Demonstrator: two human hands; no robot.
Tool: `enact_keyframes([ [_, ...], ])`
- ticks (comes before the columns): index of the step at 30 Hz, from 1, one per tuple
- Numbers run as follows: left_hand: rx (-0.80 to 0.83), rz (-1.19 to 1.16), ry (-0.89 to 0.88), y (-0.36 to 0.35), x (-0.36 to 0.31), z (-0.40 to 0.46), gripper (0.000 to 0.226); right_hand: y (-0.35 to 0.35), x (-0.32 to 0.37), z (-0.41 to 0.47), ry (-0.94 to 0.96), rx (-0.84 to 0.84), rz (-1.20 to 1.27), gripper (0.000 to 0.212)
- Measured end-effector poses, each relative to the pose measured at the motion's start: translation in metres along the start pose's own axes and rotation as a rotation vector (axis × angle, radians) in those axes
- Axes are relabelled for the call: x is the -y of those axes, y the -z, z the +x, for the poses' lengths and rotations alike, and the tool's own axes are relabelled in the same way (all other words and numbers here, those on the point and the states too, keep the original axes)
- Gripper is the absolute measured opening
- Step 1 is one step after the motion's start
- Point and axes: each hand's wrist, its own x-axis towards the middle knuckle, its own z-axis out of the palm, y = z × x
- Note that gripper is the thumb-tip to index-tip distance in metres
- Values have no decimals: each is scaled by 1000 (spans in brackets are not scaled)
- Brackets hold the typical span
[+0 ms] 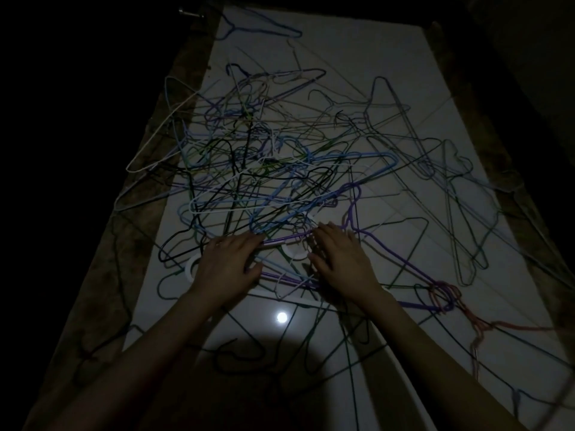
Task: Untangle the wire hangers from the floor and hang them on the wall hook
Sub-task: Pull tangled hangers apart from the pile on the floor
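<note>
Dim scene, big tangle of wire hangers point(280, 169) spread over white tiled floor point(357, 73). Left hand point(228, 265) palm down at near edge of pile, fingers point(249, 241) loosely bent over a purple hanger point(404, 259); actual grip cannot tell. Right hand point(339, 259) just beside it, fingers spread on the same wires, grip unclear. Lone blue hanger point(264, 28) lies far end.
</note>
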Motion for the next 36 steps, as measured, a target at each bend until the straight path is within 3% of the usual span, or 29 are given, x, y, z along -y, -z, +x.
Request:
enact_keyframes([
  [7, 25, -15, -25, -5, -8, 3, 67, 10, -28, 6, -144, -82, -33, 57],
  [11, 11, -6, -23, -8, -7, 2, 67, 9, -41, 5, -246, -77, 92, 51],
  [14, 40, -33, 12, -8, -12, 2, 70, 5, -37, 2, -221, -153, 170, 47],
  [20, 53, -76, 55, -11, -20, -3, 54, -1, -37, -5, -205, -191, 73, 52],
  [26, 27, -117, 10, -10, -30, -6, 55, 9, -33, -8, -329, -196, 252, 42],
  [36, 67, -396, -7, 4, -60, -10, 42, 45, -8, -29, -212, -146, 570, 22],
])
